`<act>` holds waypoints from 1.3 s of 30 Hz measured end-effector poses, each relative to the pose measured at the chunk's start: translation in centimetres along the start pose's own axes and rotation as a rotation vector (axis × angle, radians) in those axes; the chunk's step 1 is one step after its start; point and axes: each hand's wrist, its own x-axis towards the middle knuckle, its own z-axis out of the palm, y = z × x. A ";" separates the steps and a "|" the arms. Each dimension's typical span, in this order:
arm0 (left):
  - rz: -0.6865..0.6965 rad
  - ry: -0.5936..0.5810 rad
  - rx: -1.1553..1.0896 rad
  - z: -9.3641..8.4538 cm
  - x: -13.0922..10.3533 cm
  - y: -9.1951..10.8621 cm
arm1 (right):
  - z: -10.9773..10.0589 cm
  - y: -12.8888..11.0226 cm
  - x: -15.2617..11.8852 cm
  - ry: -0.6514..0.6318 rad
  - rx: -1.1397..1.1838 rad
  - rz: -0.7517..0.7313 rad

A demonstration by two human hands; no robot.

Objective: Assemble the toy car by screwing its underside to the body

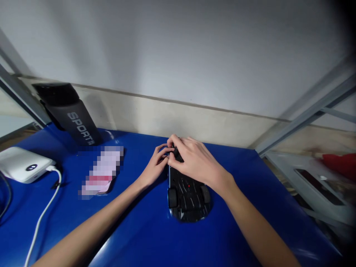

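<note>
A toy car (187,194) lies upside down on the blue tabletop, its black underside and two near wheels facing up. My right hand (198,159) reaches over the car's far end, thumb and fingers closed around the area of a far wheel (178,154). At the car's far left side, my left hand (155,165) has its fingers bent and pressed against that same wheel area. Most of the far end, including the other far wheel, is hidden under my right hand.
On the blue tabletop (133,230) to the left are a blurred-out phone (104,170), a black bottle marked SPORT (75,118) and a white power bank (26,165) with a white cable (44,213). A wall stands behind; metal frame bars (308,113) rise at the sides.
</note>
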 end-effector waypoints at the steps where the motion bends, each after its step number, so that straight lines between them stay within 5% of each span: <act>1: -0.004 -0.003 0.001 0.0 0.0 0.1 | 0.0 0.0 0.0 -0.006 -0.004 0.006; 39: -0.026 -0.007 -0.032 0.4 -0.1 0.5 | -0.8 0.3 -0.2 -0.091 0.061 0.059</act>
